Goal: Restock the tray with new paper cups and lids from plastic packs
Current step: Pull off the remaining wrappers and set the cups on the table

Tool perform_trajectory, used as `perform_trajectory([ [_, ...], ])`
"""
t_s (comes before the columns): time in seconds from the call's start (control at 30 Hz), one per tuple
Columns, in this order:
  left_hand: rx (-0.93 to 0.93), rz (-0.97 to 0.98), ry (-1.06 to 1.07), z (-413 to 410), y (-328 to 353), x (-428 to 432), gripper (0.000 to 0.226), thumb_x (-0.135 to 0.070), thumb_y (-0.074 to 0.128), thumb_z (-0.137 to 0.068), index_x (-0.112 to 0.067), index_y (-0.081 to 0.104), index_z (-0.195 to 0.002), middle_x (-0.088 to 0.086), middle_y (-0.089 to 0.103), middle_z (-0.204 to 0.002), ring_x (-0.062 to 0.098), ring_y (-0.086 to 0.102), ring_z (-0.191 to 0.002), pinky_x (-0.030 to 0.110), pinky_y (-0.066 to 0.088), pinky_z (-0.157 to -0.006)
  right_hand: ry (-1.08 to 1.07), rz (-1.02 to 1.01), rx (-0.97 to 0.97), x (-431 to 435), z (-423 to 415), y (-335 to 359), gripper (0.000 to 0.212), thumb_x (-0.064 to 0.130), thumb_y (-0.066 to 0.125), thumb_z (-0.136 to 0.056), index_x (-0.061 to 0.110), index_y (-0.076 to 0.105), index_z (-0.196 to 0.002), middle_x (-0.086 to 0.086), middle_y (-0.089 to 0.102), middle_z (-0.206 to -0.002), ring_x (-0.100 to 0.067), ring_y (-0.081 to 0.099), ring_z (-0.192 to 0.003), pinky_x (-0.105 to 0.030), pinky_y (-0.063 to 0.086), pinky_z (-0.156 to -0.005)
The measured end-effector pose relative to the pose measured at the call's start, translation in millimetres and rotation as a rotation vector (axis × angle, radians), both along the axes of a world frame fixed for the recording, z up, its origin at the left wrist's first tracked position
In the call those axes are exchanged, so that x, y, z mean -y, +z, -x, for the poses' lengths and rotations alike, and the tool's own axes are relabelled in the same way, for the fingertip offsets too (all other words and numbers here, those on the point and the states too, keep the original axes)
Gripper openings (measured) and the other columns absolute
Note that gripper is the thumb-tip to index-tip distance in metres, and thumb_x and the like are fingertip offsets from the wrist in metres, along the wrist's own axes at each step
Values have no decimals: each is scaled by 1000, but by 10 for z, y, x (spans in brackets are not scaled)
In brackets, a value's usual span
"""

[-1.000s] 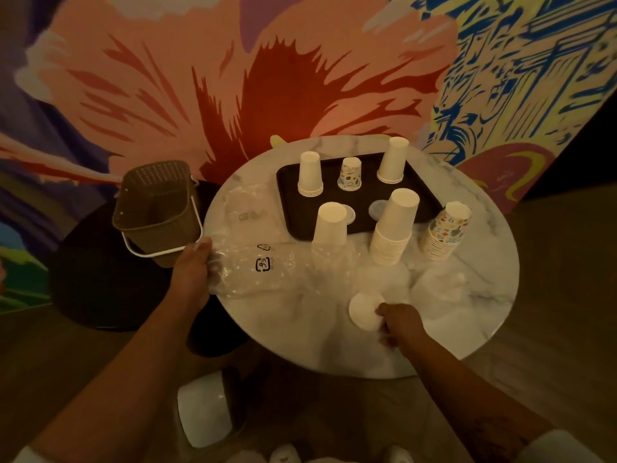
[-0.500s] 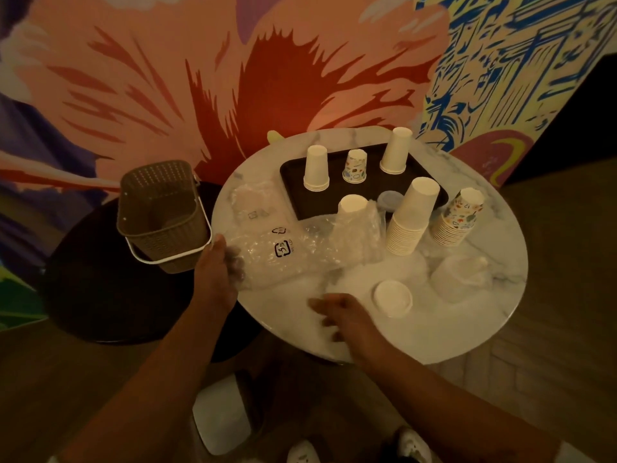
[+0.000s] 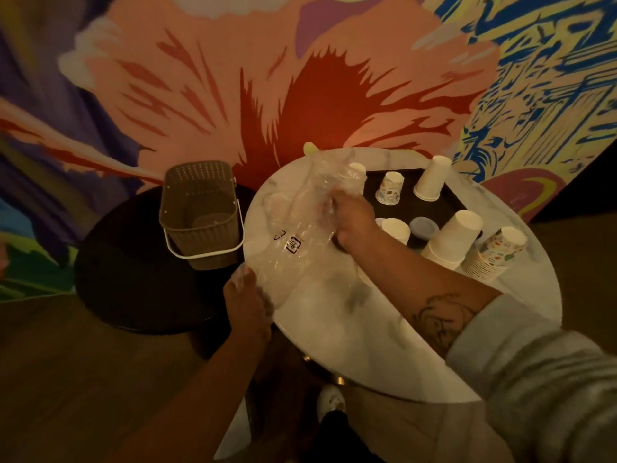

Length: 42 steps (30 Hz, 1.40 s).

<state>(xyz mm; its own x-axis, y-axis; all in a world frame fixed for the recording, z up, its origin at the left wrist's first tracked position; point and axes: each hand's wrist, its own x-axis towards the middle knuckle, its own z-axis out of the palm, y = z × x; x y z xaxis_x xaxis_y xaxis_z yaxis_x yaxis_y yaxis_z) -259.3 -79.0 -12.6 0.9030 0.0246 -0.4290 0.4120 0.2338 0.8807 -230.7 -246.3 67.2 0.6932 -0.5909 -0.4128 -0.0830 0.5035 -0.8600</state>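
Both hands were on one crumpled clear plastic pack (image 3: 300, 228) that stretched across the left part of the round white marble bench (image 3: 350, 322). The left hand (image 3: 248, 302) pinched the pack's near end at the bench's left edge, and the right hand (image 3: 352, 217) was clenched around its far end, lifted above the left end of the dark rectangular tray (image 3: 444, 203). On that tray stood a small patterned paper cup (image 3: 390, 188) and a tall stack of white paper cups (image 3: 431, 178), both upside down, with a round translucent lid (image 3: 423, 227) lying flat nearer the person and another upturned white paper cup (image 3: 397, 230) just beside the right wrist. At the tray's right near corner leaned a thick stack of white cups (image 3: 452, 243), and just right of it, on the marble, a stack of patterned cups (image 3: 497, 253). To the left of the bench a brown woven-look plastic basket with a white handle (image 3: 202, 215) sat on a lower round black table (image 3: 133, 279).
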Motion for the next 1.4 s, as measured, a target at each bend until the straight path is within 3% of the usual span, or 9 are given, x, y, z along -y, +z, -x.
perform_trajectory([
  [0.13,10,-23,-40,111,-86,86,13,-19,44,-97,-19,48,-85,3,49,-69,9,48,-53,27,41,-51,-49,114,-58,259,-364,-2,21,12,50,-92,2,58,-110,-5,54,-68,-13,51,-52,-21,45,-45],
  [0.27,46,-229,-340,-21,-165,120,6,-11,56,-90,-11,55,-84,6,60,-81,15,56,-71,23,45,-59,26,344,-166,517,-831,-163,19,24,52,-91,11,58,-104,-5,60,-83,-17,56,-69,-33,48,-67],
  [0.37,3,-434,-488,-211,-225,205,11,-19,64,-85,-11,58,-84,4,62,-90,13,59,-80,27,50,-70,237,562,-280,634,-1138,-329,21,28,47,-95,10,56,-87,-8,57,-80,-23,55,-79,-35,45,-72],
  [0.5,69,-830,-642,-414,-322,348,24,-40,65,-83,-21,52,-75,-8,51,-88,3,51,-78,19,43,-73,466,813,-412,702,-1490,-628,38,30,45,-96,0,57,-114,-17,60,-112,-32,56,-107,-33,43,-89],
  [0.67,436,-1203,-712,-524,-535,503,68,-42,69,-76,-21,37,-131,-2,39,-134,15,43,-121,26,37,-101,546,1045,-542,658,-1794,-1108,50,30,54,-92,4,40,-132,-16,45,-134,-33,44,-123,-36,36,-98],
  [0.77,729,-1341,-894,-574,-681,606,111,-34,81,-48,-23,28,-145,8,47,-140,28,53,-124,36,44,-97,429,1560,-630,581,-1779,-1267,72,28,58,-89,16,16,-146,-17,30,-144,-36,32,-132,-46,36,-102],
  [0.9,809,-1385,-1159,-662,-802,783,104,-33,72,-64,-26,11,-148,16,19,-155,35,10,-142,49,15,-110,992,2102,-353,533,-1824,-1608,74,3,36,-94,29,-8,-148,-17,-7,-157,-35,-8,-145,-50,9,-117],
  [1.0,763,-1405,-1427,-717,-898,859,83,-30,44,-91,-27,-18,-146,18,-24,-153,35,-38,-126,48,-21,-104,1102,2032,-444,536,-1941,-1814,76,8,39,-94,32,-10,-147,-17,-6,-157,-34,-7,-145,-51,4,-117],
  [1.4,746,-1230,-1586,-559,-917,770,68,-19,37,-95,-34,-2,-148,9,-31,-151,39,-43,-122,52,-23,-105,1248,1939,-504,675,-2417,-1798,59,21,32,-98,41,3,-146,-15,4,-156,-38,10,-143,-52,17,-115],
])
